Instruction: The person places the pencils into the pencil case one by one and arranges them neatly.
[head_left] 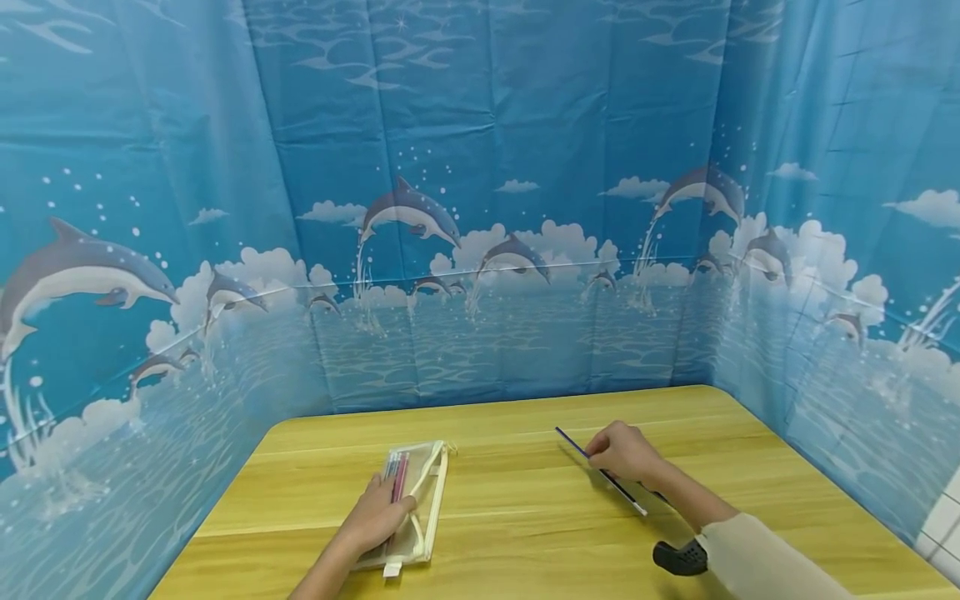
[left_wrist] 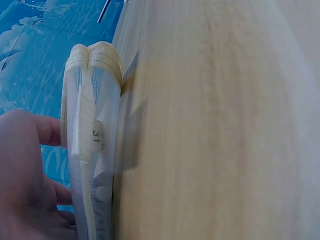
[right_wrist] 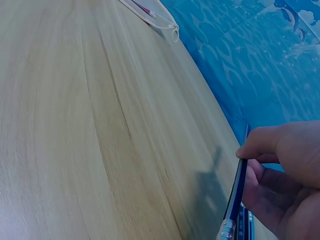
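Observation:
My left hand (head_left: 377, 515) rests on a pale translucent zip pencil pouch (head_left: 429, 508) lying on the table, its thumb and fingers spread over the top. Pink and bluish pencils (head_left: 401, 467) show through the pouch. A printed tag (left_wrist: 97, 137) sticks out of its end in the left wrist view. To the right, my right hand (head_left: 626, 454) pinches a dark blue pencil (head_left: 626, 495) between thumb and fingertips, tilted above the table, with its metal-banded end towards me. Beneath that hand, more dark pencils (right_wrist: 245, 225) show in part in the right wrist view; the rest is hidden.
The wood-grain table (head_left: 510, 533) has rounded far corners. A blue dolphin-print curtain (head_left: 480, 350) hangs around its back and sides. A black curved piece (head_left: 678, 557) sits by my right sleeve (head_left: 757, 554). White tiles (head_left: 941, 525) show at the far right.

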